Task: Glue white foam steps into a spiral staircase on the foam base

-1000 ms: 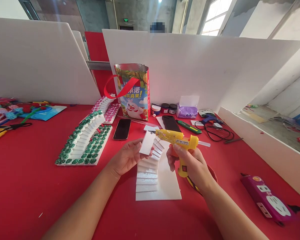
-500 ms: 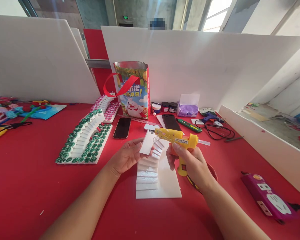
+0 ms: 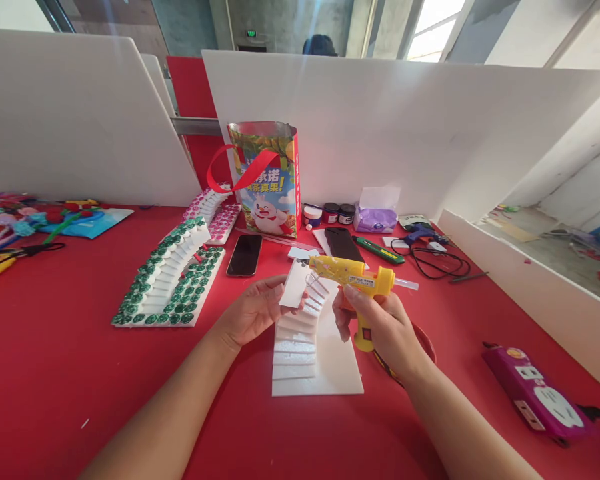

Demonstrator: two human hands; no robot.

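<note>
Between the thumb and fingers of my left hand (image 3: pixel 260 308) is a small white rectangular board piece (image 3: pixel 294 285), tilted above the model. My right hand (image 3: pixel 377 317) grips a yellow hot glue gun (image 3: pixel 347 272) by its handle, a clear glue stick jutting from its back. The gun's nozzle is at the upper edge of the white piece; whether it touches I cannot tell. Below both hands lies a white foam base (image 3: pixel 337 380) with a curved flight of white steps (image 3: pixel 295 347) on its left side. The upper steps are partly hidden by my hands and the gun.
A staircase model with green discs (image 3: pixel 180 293) stands left, a pink one (image 3: pixel 225 223) behind it. Two phones, a printed bag (image 3: pixel 267 180), paint jars, a green cutter (image 3: pixel 379 251) and purple tissue pack (image 3: pixel 375 219) line the back. A purple power strip (image 3: pixel 535 393) lies right.
Hardly anything differs. Both hands keep the white piece and the glue gun in nearly the same place, and the view has shifted very slightly.
</note>
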